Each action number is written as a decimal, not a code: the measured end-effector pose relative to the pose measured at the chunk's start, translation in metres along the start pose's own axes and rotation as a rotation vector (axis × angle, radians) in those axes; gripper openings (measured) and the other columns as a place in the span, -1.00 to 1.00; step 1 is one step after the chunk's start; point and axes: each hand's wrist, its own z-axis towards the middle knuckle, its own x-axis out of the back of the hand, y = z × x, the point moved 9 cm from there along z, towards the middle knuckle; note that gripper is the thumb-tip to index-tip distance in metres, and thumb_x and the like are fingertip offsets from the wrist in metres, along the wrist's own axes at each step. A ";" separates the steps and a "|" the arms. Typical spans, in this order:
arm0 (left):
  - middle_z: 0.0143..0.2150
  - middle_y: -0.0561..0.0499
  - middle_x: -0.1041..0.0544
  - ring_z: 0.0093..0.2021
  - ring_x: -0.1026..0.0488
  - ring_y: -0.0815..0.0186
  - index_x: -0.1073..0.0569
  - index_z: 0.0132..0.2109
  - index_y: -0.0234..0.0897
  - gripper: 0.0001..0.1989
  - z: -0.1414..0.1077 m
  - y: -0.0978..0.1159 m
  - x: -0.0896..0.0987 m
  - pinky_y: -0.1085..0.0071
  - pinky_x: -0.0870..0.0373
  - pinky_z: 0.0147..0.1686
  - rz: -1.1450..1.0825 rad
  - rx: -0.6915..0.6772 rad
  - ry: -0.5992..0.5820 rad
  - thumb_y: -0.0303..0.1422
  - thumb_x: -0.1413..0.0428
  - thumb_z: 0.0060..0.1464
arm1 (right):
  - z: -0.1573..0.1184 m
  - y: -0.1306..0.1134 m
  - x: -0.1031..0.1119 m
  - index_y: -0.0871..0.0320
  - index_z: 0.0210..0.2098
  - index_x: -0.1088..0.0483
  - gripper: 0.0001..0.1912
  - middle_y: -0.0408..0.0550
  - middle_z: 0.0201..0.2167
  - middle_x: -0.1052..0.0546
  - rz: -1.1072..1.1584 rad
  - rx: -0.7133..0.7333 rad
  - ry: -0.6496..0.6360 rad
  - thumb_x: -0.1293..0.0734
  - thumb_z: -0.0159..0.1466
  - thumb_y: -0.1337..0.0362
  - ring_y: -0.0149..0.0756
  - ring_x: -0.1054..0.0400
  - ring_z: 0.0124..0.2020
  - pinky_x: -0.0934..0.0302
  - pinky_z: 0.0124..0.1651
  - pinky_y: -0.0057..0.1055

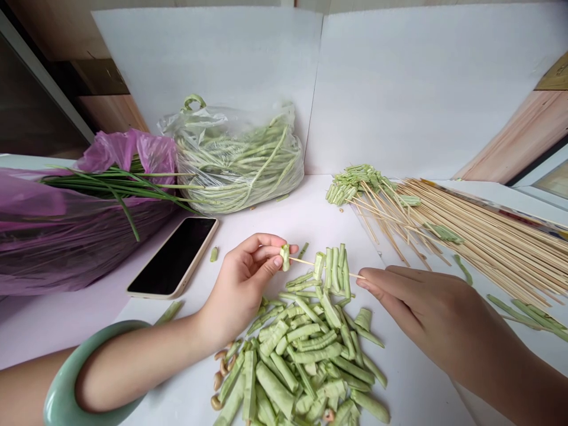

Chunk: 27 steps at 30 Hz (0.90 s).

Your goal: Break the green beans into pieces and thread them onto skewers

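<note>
My right hand point(437, 310) pinches a thin wooden skewer point(302, 261) near one end and holds it roughly level. Several cut pieces of green bean point(337, 267) are threaded side by side along its middle. Between the thumb and fingers of my left hand point(248, 275) is a short bean piece point(285, 257), at the skewer's left tip. Whether the tip has entered that piece I cannot tell. Below both hands lies a heap of cut bean pieces point(302, 349) on white paper. A green bangle point(62, 384) circles my left forearm.
Bare wooden skewers point(483, 231) lie at the right, beside a pile of filled bean skewers point(359, 180). A clear bag of long beans point(239, 160) stands at the back. At the left are a phone point(173, 257) and a purple bag point(66, 236) with green stalks.
</note>
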 end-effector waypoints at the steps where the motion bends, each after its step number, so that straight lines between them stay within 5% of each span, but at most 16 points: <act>1: -0.30 -0.04 -0.60 -0.16 -0.52 0.30 -0.46 -0.25 -0.32 -0.82 0.000 0.001 -0.001 0.48 -0.38 -0.12 0.018 -0.009 -0.002 -0.35 -0.27 0.03 | 0.000 -0.001 0.000 0.07 -0.46 -0.37 -0.69 -0.13 -0.63 -0.46 -0.009 0.004 -0.001 -0.12 0.33 0.42 -0.32 -0.34 -0.65 -0.14 -0.58 -0.46; 10: -0.29 -0.07 -0.62 -0.19 -0.56 0.27 -0.51 -0.28 -0.33 -0.90 -0.005 0.013 -0.002 0.47 -0.47 -0.15 0.116 -0.086 0.042 -0.41 -0.26 0.04 | 0.000 -0.018 0.006 0.11 -0.53 -0.32 -0.69 -0.09 -0.63 -0.49 -0.147 0.062 0.021 -0.09 0.17 0.55 -0.34 -0.24 -0.76 -0.04 -0.70 -0.41; 27: -0.25 0.00 -0.62 -0.18 -0.56 0.31 -0.53 -0.26 -0.30 -0.97 -0.007 0.015 -0.003 0.53 -0.46 -0.16 0.293 -0.135 -0.020 -0.45 -0.19 0.10 | -0.005 -0.009 0.001 0.11 -0.47 -0.38 -0.72 -0.12 -0.64 -0.46 -0.042 -0.015 -0.001 -0.14 0.21 0.52 -0.35 -0.34 -0.65 -0.16 -0.56 -0.49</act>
